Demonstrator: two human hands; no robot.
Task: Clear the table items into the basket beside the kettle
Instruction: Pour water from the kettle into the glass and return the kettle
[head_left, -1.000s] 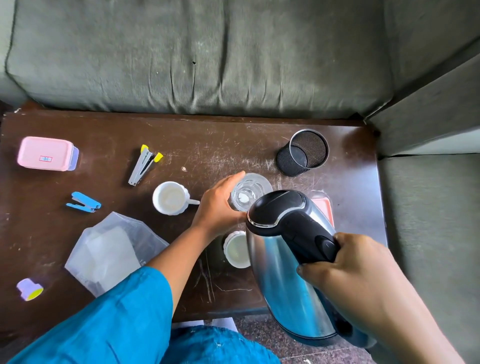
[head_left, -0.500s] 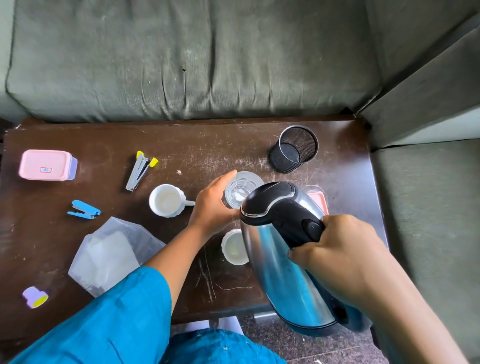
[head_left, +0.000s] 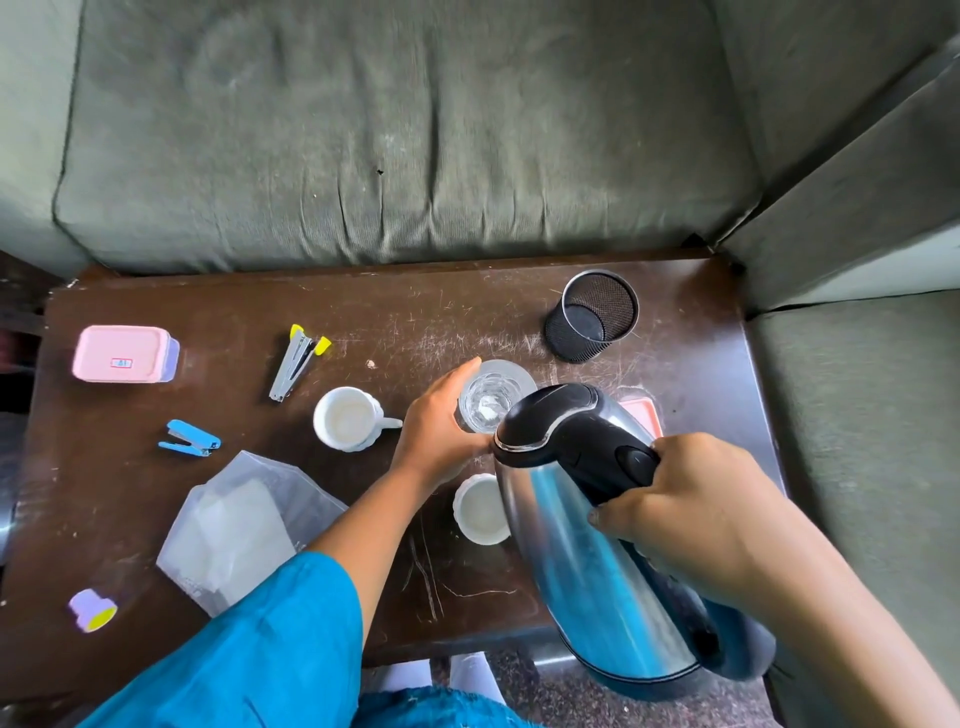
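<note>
Items to clear lay across the bench (head_left: 218, 306): from the left, a pink box (head_left: 124, 354), a cap (head_left: 93, 610), a blue stapler (head_left: 189, 439), a bag (head_left: 234, 525), a yellow-tipped stapler (head_left: 298, 358) and a mug (head_left: 348, 418). None of them had reached the basket (head_left: 592, 314), which stood upright at the far right corner, behind the kettle (head_left: 587, 545) and apart from it, with nothing showing inside.

The left hand (head_left: 441, 431) had its fingers curled round a glass (head_left: 488, 397) resting on the bench. A small cup (head_left: 480, 509) sat just beside the kettle's wall. The right hand (head_left: 691, 514) was wrapped tight on the black handle, holding the kettle off the bench, tilted with its spout over the glass. No stream was visible.

This looked like a pour into the glass, ahead of any clearing. It would go best with a slow tilt, the spout centred over the rim and the glass pinned flat. The kettle's body was close enough to knock the small cup, so any swing should go rightward, away from it.
</note>
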